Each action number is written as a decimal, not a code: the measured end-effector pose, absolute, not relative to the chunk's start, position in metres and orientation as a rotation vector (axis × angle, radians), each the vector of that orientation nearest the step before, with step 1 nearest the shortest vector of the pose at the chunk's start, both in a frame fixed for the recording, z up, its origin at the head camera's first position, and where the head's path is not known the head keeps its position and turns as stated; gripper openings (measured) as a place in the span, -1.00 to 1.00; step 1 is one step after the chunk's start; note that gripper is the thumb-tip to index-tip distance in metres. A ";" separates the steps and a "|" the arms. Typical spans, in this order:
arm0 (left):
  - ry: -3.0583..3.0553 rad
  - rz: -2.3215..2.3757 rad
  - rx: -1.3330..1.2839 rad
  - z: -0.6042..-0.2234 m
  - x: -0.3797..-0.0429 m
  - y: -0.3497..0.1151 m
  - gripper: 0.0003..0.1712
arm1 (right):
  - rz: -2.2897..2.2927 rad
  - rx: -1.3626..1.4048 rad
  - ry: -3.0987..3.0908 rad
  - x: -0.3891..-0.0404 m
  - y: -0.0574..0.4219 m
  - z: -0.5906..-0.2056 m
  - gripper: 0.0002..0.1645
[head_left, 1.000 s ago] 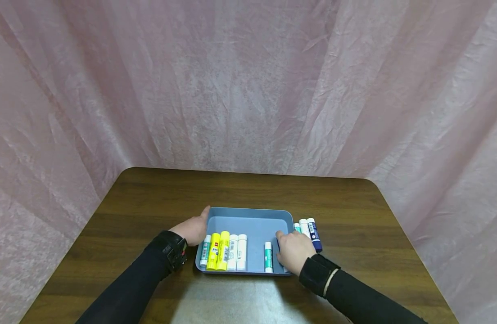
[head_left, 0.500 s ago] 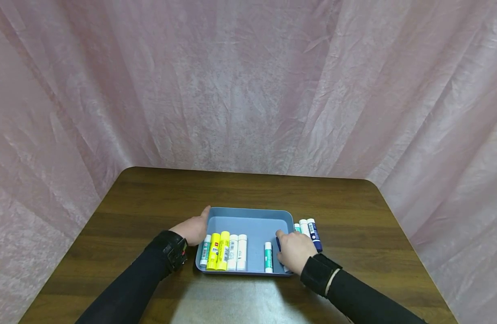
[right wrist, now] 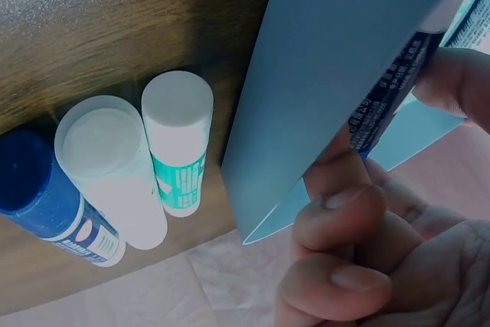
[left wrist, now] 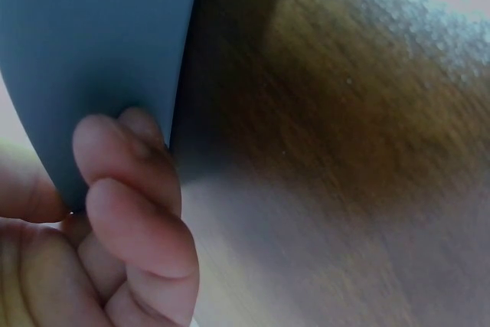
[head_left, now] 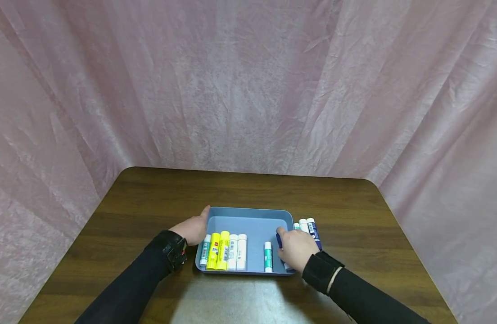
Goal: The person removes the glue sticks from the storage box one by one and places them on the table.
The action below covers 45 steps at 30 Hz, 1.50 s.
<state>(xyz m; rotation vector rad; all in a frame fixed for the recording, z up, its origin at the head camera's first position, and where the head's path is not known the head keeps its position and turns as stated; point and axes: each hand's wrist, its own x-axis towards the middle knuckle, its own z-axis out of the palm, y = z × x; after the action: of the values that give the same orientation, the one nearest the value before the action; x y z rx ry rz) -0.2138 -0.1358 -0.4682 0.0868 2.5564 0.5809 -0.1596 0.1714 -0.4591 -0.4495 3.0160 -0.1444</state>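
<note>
A blue tray (head_left: 248,222) lies on the wooden table. My left hand (head_left: 195,230) holds its left side, thumb at the rim and curled fingertips (left wrist: 126,151) against the outer wall. Inside the tray's right end, my right hand (head_left: 298,248) pinches a dark blue glue stick (right wrist: 390,93), mostly hidden by the hand and the tray wall. Left of this hand stands a white-and-green glue stick (head_left: 268,257). Along the tray's left part sit another green one (head_left: 205,250), two yellow glue sticks (head_left: 223,250) and two white ones (head_left: 241,253).
Outside the tray's right wall, three more glue sticks are on the table: a green-labelled one (right wrist: 180,143), a white one (right wrist: 111,170) and a dark blue one (right wrist: 57,197). A pink curtain (head_left: 248,90) hangs behind the table's far edge.
My right hand has shifted slightly to the right, and more of the dark blue end of the held glue stick shows. The left hand and the tray stay put.
</note>
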 end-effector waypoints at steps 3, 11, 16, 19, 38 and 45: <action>2.556 0.587 0.088 -0.468 -0.214 -0.136 -0.17 | -0.159 -0.439 3.017 -0.160 0.172 -0.458 -0.43; 2.560 0.574 0.081 -0.466 -0.214 -0.135 -0.15 | -0.166 -0.428 3.018 -0.161 0.171 -0.452 -0.41; 2.557 0.562 0.075 -0.467 -0.215 -0.135 -0.15 | -0.165 -0.453 3.031 -0.162 0.173 -0.451 -0.40; 2.552 0.559 0.067 -0.467 -0.215 -0.135 -0.14 | -0.176 -0.462 3.038 -0.163 0.174 -0.449 -0.39; 2.552 0.569 0.045 -0.470 -0.215 -0.135 -0.14 | -0.230 -0.441 3.061 -0.165 0.178 -0.436 -0.38; 2.548 0.576 0.055 -0.471 -0.216 -0.135 -0.14 | -0.252 -0.442 3.084 -0.165 0.181 -0.435 -0.40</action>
<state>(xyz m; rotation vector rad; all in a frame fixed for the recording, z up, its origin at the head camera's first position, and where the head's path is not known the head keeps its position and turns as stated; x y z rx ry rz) -0.2160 -0.1351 -0.4708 0.0552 2.5478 0.5765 -0.1651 0.1812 -0.4348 -0.4417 3.0838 -0.2523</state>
